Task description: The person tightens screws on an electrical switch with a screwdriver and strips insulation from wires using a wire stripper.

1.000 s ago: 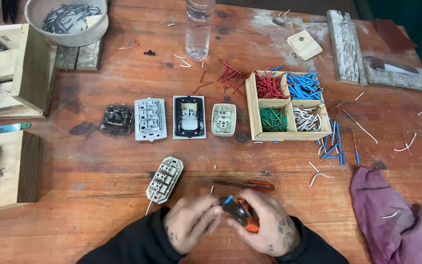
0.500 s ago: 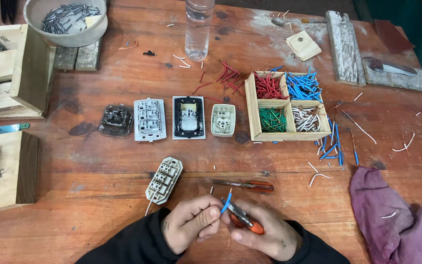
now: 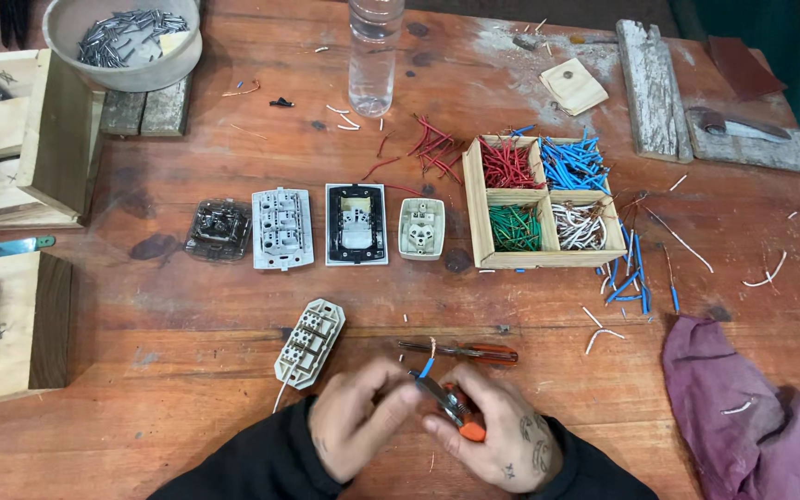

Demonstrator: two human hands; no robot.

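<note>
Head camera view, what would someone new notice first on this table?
Probably the wooden tray right of centre, its four compartments packed with red, blue, green and white wire pieces. Left of it runs a row of switch and socket modules. At the near edge, the left hand and right hand work a blue wire with orange-handled pliers.

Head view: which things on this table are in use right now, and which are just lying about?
In use:
left hand pinching the blue wire
right hand gripping the orange-handled pliers

Lying about:
screwdriver
beige terminal block
wooden wire box
bottle
bowl of nails
purple cloth
</note>
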